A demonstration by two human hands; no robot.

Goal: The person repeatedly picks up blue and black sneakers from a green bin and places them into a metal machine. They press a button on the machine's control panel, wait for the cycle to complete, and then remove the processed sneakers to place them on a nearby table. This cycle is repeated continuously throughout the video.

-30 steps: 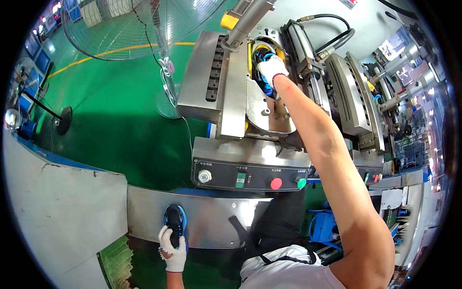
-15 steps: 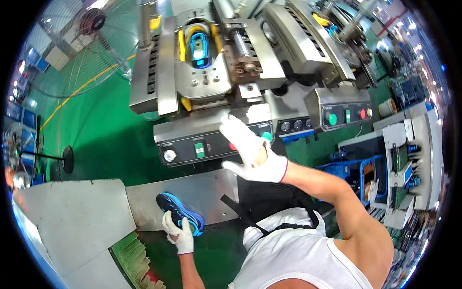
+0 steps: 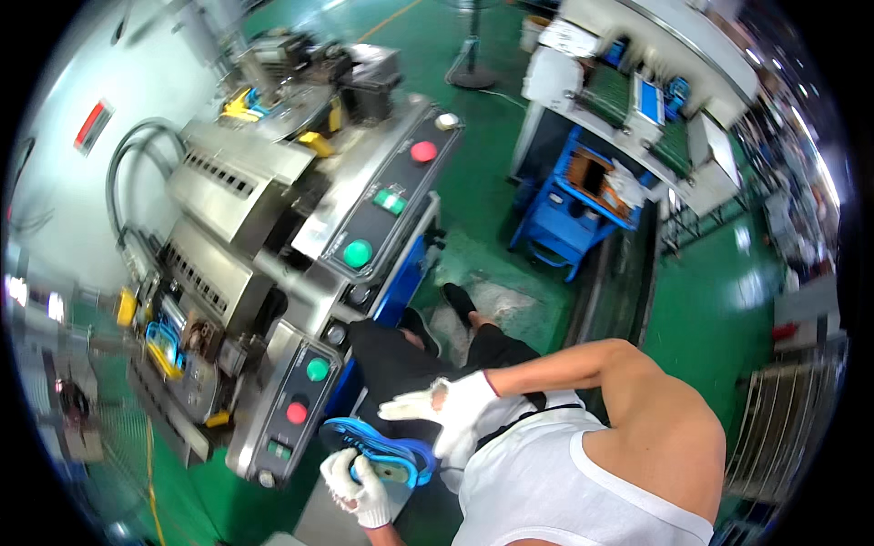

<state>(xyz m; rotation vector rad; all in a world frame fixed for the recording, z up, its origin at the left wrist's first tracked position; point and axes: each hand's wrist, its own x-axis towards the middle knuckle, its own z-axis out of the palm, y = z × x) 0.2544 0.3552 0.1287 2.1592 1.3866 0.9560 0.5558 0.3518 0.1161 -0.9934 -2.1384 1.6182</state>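
Note:
A dark blue sports shoe [image 3: 387, 446] with a bright blue and purple sole edge is in front of me, above a metal ledge [image 3: 319, 514]. My left hand [image 3: 357, 491], in a white glove with some fingers bare, is closed on the shoe's near side. Just beyond the shoe, my right hand [image 3: 451, 408], gloved in white too, hangs with its fingers stretched out and holds nothing. To the left, another blue shoe [image 3: 164, 341] sits between yellow clamps of a metal machine [image 3: 205, 282].
Left of my legs is a control panel [image 3: 296, 387] with green and red buttons; a second panel [image 3: 387, 200] stands farther off. A blue cart [image 3: 564, 214] is ahead to the right, beside a bench [image 3: 628, 118] with green brushes. The floor [image 3: 492, 264] is green.
My view has swung to the right, so the machines now lie on the left. My right hand has come away from the control panel and down near the shoe. The left still holds the shoe.

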